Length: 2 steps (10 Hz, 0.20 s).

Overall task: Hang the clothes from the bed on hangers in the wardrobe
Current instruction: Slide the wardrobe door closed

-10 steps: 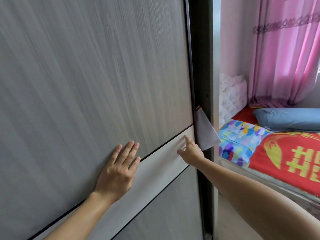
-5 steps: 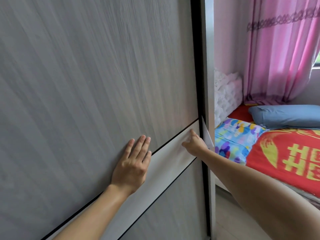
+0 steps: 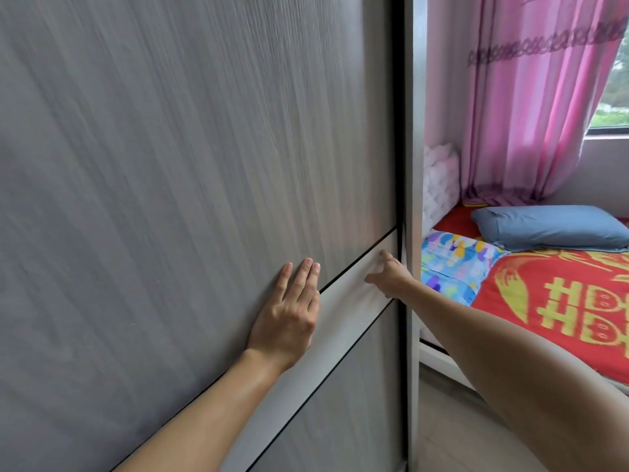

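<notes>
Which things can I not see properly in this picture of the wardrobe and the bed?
1. Head view: the wardrobe's inside, with any hangers or clothes, is hidden behind the sliding door.
2. Head view: most fingers of the right hand are hidden by the hand itself.
3. Head view: much of the bed is cut off at the right edge or covered by the right forearm.

Wardrobe door (image 3: 204,165) shut, inside hidden; door cut off at top, left, bottom edges. Right hand (image 3: 389,275): far fingers hidden behind hand at door edge, hold unclear. Bed (image 3: 544,301), blue pillow (image 3: 551,229), window (image 3: 612,107) cut off at right edge. Left forearm (image 3: 204,413), right forearm (image 3: 531,369) run off bottom edge.
</notes>
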### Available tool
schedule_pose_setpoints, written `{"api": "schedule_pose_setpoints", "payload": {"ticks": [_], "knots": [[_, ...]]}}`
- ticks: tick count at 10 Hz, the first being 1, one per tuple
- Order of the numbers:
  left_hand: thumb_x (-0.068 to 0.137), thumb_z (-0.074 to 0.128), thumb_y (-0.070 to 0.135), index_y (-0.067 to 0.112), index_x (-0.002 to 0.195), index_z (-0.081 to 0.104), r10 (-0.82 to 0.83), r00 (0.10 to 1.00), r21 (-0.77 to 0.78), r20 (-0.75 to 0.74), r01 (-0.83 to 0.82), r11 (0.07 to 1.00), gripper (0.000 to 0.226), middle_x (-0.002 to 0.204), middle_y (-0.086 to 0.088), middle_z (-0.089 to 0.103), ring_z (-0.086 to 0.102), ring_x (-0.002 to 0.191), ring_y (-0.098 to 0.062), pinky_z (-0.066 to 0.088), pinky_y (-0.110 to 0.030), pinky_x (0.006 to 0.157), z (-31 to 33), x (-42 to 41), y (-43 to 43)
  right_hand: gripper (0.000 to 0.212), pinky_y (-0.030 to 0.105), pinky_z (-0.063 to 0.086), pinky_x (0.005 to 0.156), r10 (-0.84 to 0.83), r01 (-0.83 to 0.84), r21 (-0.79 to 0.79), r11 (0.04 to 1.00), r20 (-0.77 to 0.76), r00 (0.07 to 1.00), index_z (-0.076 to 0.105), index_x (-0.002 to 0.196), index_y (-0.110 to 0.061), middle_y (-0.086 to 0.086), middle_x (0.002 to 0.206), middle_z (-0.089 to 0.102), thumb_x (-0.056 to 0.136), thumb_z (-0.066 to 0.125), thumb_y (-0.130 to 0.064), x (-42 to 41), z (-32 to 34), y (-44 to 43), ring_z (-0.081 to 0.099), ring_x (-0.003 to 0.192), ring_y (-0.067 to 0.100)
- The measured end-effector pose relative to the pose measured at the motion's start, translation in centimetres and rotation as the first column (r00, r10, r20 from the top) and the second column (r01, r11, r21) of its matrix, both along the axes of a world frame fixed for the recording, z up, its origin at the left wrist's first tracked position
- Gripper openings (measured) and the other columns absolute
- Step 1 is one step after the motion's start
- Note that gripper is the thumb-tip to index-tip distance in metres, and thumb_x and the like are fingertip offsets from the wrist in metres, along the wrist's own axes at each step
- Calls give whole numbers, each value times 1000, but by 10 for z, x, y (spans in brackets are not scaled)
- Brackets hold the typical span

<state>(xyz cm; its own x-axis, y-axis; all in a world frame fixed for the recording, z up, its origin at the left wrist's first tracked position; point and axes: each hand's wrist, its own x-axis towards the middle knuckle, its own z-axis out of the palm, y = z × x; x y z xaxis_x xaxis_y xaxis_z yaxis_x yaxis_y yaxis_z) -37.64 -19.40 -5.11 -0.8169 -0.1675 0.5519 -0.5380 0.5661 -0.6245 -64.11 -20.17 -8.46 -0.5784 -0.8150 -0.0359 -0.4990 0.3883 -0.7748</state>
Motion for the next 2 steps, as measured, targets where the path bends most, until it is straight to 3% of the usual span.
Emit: {"api": "schedule_pose_setpoints", "payload": {"ticks": [1,2], "knots": [[79,48,10,2,96,68,-8,1000,28,14,8,1000,28,139,-22,50,40,135,-38,15,-54,116,2,2,4,50,35,50,92,23,-32,-61,998,-146,989,56,132,-16,6,125,63,84,67,-28,7,17,20,60,110,25],[75,55,14,5,86,68,-1,999,29,50,0,1000,19,132,-21,56,44,131,-39,18,-54,114,8,3,6,32,34,54,87,-61,-15,-363,932,-198,978,70,108,-25,-6,94,72,80,63,-37,15,65,35,68,94,17]]}}
